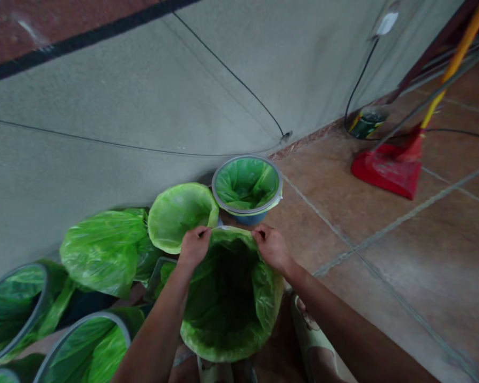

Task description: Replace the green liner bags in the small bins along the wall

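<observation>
A bin lined with a green plastic bag [269, 298] stands at the lower middle, its dark inside facing up. My left hand [195, 246] pinches the bag's edge at the far left part of the rim. On the far right part of the same rim, my right hand [270, 246] is closed on the bag's edge. Just beyond my left hand is a smaller bin covered by a light green bag [179, 210]. Past the rim, against the wall, stands a blue bin [247, 183] with a grey ring over its green liner.
More green-lined bins [85, 346] and a bulging green bag [104, 250] fill the lower left. A red dustpan [391, 167] with a yellow-handled tool [453, 66] and a tin can [368, 122] are at right. Cables run along the wall [135, 106]. My feet are below the bin.
</observation>
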`<state>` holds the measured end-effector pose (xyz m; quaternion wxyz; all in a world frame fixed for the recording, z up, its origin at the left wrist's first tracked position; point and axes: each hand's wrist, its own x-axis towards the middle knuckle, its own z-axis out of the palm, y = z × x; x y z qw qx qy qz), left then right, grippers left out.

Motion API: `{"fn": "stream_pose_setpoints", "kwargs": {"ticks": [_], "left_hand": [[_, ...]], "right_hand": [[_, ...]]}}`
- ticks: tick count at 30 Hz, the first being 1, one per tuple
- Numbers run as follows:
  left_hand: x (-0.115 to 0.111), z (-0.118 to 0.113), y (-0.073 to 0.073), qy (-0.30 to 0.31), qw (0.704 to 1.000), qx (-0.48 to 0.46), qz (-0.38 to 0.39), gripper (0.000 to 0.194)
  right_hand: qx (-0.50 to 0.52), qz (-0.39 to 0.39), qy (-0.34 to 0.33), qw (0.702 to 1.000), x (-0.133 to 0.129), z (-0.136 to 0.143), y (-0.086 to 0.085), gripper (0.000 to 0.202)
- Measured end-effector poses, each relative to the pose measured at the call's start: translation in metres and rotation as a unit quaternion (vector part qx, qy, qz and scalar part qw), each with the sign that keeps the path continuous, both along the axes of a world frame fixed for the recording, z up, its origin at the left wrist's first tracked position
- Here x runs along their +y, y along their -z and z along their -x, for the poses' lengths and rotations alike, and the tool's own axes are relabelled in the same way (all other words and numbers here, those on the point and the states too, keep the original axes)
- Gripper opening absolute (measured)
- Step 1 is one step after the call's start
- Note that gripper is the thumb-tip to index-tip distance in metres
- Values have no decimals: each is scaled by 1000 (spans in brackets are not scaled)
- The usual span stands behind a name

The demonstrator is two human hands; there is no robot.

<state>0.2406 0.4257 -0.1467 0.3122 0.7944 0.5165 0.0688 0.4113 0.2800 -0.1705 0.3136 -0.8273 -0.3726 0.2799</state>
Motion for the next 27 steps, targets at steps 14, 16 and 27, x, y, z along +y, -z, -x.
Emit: {"fn": "stream_pose_setpoints", "kwargs": {"ticks": [14,16,27], "left_hand": [[-10,-6,-11,90,986,-21,-138,29],[-12,-8,-11,178,975,-32,-125,28],[-3,-2,17,245,953,144,-104,30]], "right_hand": [[1,-27,-7,1000,-3,-2,-6,31],[-37,-46,-91,994,4,3,-9,36],[-54,51,-225,972,9,9,1,29]]}}
